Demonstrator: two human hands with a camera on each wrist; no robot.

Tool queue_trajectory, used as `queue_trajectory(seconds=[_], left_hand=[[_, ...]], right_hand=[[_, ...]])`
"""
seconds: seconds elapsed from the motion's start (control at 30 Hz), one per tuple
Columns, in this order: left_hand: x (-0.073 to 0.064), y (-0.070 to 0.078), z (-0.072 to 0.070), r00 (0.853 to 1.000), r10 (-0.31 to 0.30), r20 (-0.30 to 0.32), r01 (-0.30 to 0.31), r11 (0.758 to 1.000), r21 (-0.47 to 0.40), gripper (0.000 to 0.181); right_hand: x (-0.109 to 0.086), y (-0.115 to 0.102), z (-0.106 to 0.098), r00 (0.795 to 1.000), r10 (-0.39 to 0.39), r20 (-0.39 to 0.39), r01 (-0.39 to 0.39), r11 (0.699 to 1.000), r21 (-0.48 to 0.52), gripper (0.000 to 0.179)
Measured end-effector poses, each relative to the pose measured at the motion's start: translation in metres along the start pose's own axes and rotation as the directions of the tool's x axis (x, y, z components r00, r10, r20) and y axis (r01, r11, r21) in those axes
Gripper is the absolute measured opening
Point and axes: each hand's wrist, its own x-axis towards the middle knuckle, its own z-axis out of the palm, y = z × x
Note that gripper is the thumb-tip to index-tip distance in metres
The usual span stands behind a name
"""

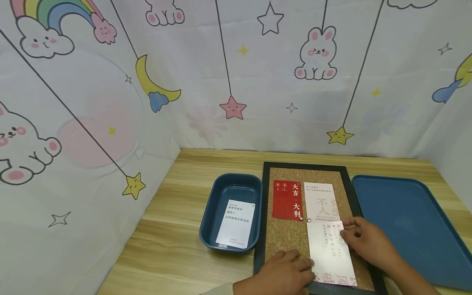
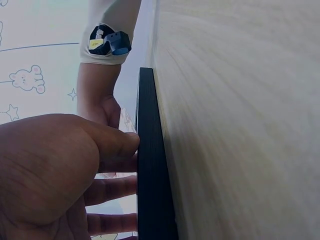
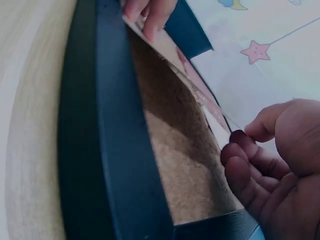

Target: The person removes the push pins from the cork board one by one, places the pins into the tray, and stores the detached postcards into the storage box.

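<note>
A white card (image 1: 329, 256) with printed characters lies over the lower right of a black-framed cork board (image 1: 285, 237). My right hand (image 1: 368, 241) pinches the card's upper right edge between thumb and fingers; in the right wrist view that edge is raised off the cork. My left hand (image 1: 282, 272) rests at the board's lower part, fingertips touching the card's lower left edge. Above, a red card (image 1: 287, 200) and another white card (image 1: 320, 200) lie on the cork. Silver pins (image 1: 301, 218) show near their lower edges. The left thumb is beside the frame in the left wrist view.
Left of the board stands a deep blue tray (image 1: 207, 217) holding a white card (image 1: 236, 223) with dark print. A flat blue tray (image 1: 409, 229) lies to the right. Behind the wooden table (image 1: 166, 221) hangs a white cloth (image 1: 258, 131) with cartoon prints.
</note>
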Motion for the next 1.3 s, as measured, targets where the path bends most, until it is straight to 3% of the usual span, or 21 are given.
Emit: queue_trajectory(seconds=[0.17,0.3,0.7,0.87,1.13,1.3], left_hand=[[-0.001,0.001,-0.001,1.0,0.006,-0.015,-0.006,1.0,0.012,0.038],[-0.001,0.0,0.0,1.0,0.009,-0.009,-0.009,1.0,-0.007,0.038],[-0.001,0.0,-0.003,1.0,0.016,0.005,-0.016,1.0,0.003,0.042],[-0.002,0.0,-0.003,1.0,0.013,-0.025,-0.011,0.997,0.076,0.041],[-0.004,-0.001,-0.008,0.998,-0.017,-0.058,0.022,0.995,0.098,0.038],[-0.009,-0.006,-0.016,0.996,-0.045,-0.08,0.049,0.998,0.046,0.036]], right_hand=[[-0.001,0.0,-0.004,0.985,0.152,0.082,-0.162,0.979,0.122,0.025],[-0.003,0.0,-0.006,0.972,0.189,0.141,-0.206,0.971,0.12,0.013],[-0.004,0.004,-0.008,0.972,0.173,0.161,-0.19,0.977,0.099,0.012],[-0.003,0.005,-0.008,0.976,0.153,0.154,-0.171,0.979,0.114,0.014],[-0.004,0.009,-0.009,0.986,0.115,0.12,-0.132,0.981,0.14,0.015],[-0.003,0.01,-0.01,0.987,0.135,0.092,-0.147,0.979,0.14,0.022]])
